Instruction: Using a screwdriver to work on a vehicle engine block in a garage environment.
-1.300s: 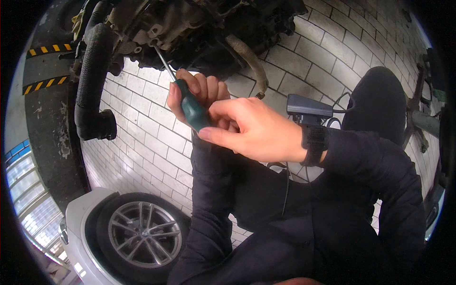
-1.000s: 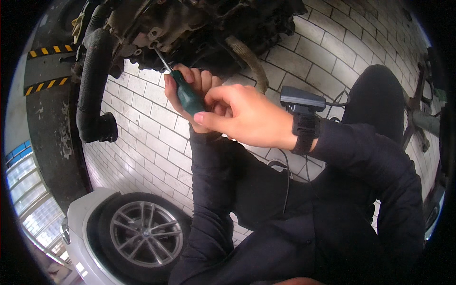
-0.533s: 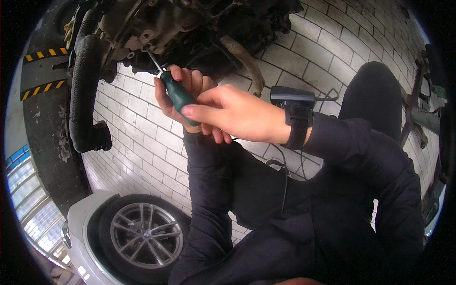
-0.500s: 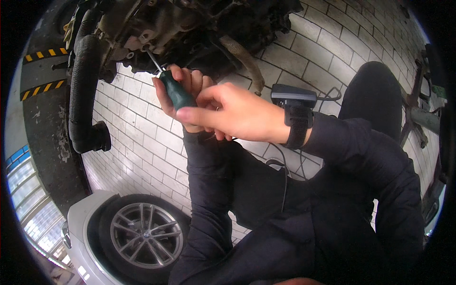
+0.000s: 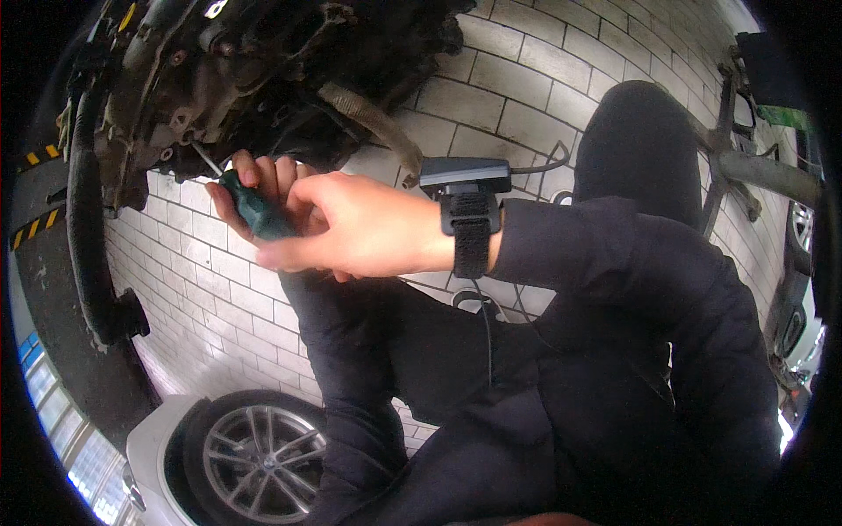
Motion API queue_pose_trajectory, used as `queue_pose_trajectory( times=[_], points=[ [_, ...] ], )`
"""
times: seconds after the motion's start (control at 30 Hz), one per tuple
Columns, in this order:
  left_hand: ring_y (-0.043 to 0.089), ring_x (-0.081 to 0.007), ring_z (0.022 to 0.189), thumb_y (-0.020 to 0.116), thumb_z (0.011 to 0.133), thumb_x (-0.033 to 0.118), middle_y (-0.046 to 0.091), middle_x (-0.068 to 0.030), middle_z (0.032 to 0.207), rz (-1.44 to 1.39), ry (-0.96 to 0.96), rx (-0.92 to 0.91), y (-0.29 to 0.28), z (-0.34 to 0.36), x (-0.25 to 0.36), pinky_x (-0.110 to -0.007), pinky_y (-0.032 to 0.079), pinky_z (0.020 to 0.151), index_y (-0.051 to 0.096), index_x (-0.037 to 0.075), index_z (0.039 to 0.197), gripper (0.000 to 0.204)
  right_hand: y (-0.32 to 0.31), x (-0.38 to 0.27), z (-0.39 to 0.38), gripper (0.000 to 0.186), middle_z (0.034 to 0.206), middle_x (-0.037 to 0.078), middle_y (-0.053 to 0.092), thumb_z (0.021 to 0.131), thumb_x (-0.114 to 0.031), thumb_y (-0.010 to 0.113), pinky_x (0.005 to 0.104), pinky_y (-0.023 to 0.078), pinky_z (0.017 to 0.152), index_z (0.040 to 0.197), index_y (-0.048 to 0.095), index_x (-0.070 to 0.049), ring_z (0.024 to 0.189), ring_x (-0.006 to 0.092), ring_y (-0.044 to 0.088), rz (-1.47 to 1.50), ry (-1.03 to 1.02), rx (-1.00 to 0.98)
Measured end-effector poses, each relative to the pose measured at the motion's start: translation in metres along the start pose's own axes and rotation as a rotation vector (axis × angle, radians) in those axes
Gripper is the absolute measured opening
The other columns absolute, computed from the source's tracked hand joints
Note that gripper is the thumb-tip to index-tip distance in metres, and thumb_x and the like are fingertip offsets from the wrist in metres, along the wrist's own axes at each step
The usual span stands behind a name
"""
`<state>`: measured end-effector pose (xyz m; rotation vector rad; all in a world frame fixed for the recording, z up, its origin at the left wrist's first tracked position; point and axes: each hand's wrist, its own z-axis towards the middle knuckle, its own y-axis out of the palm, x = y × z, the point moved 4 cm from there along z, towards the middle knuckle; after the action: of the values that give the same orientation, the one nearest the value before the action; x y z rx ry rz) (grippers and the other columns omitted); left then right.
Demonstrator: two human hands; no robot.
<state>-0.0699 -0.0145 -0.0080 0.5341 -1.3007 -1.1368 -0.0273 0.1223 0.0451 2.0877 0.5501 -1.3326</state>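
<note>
Both of my hands are closed around a screwdriver with a dark green handle (image 5: 253,205) and a thin metal shaft. The shaft points up and left, its tip against a greasy engine block (image 5: 254,96) beside a bolt boss; the exact contact is too small to tell. My left hand (image 5: 263,168) wraps the front of the handle, partly hidden behind the right one. My right hand (image 5: 364,223) grips the butt end, thumb laid along it. A small dark device (image 5: 465,175) is strapped to my right wrist, with a cable running from it.
A black ribbed hose (image 5: 88,228) hangs at the left, and a shorter worn hose (image 5: 373,123) droops from the engine. A light-coloured car's wheel (image 5: 263,460) is at lower left. Metal stand legs (image 5: 763,171) rest on the tiled floor (image 5: 517,74) at right. Yellow-black striped tape marks a dark post.
The whole view has shifted, so engine, hands and screwdriver sit further left and hands lower in the picture. Both hands keep their hold, and the screwdriver tip stays at about the same engine spot.
</note>
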Motion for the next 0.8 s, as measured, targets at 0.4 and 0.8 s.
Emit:
queue_pose_trajectory(
  times=[0.4,0.8],
  points=[
    [0.036,-0.0109,0.052,0.053,0.1,0.054,0.046,0.0,0.058,-0.055,0.018,-0.056,0.011,0.005,0.002,-0.029,0.03,0.053,0.055,0.009,0.087,0.046,0.003,-0.005,-0.01,0.05,0.073,0.009,0.068,0.104,-0.043,0.052,0.0312,0.054,0.059,0.091,0.064,0.003,0.057,0.0169,0.065,0.07,0.048,-0.182],
    [0.034,-0.0123,0.046,0.053,0.099,0.043,0.045,-0.002,0.056,0.553,0.05,-0.077,0.068,-0.002,-0.045,-0.032,0.025,0.044,0.047,0.007,0.076,0.043,-0.019,-0.002,-0.06,0.039,0.073,0.017,0.069,0.082,-0.034,0.077,0.0384,0.054,0.066,0.088,0.068,0.003,0.07,0.0299,0.07,-0.251,-0.261,0.144]
  ],
)
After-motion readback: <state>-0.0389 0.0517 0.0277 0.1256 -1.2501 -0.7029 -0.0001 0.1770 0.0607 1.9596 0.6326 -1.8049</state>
